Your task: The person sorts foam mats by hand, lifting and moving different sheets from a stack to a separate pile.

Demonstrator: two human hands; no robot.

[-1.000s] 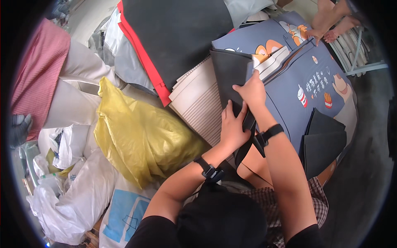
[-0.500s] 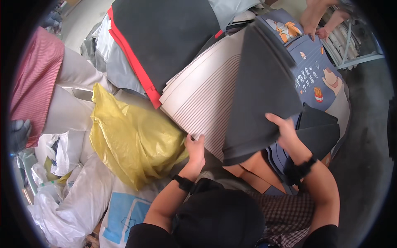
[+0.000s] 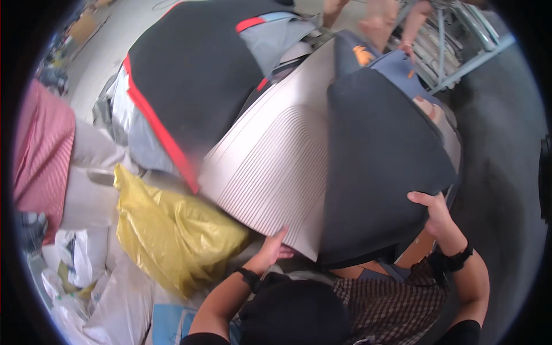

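Note:
My left hand [image 3: 273,250] grips the near edge of a whitish mat with dark stripes [image 3: 270,172], thumb against its top. On the right, my right hand [image 3: 438,217] pinches the near right edge of a dark grey sheet [image 3: 379,161], its thumb on the surface and its fingers hidden beneath. This sheet lies beside the striped face, over a pile of mats. Blue-grey printed mats [image 3: 411,83] show behind it. Orange-brown pieces [image 3: 417,252] peek out under its near edge.
A black sheet with a red edge [image 3: 190,75] lies at the far left. Nearer sits a yellow plastic bag [image 3: 178,236], with white sacks [image 3: 123,290] beside it. Another person's hand [image 3: 406,50] touches the far mats near a metal rack [image 3: 474,66]. Someone in pink [image 3: 46,149] is at left.
The dark grey sheet has swung right and flattened, covering more of the printed mats. My right hand moved right and nearer with it; my left hand came nearer with the striped mat's edge.

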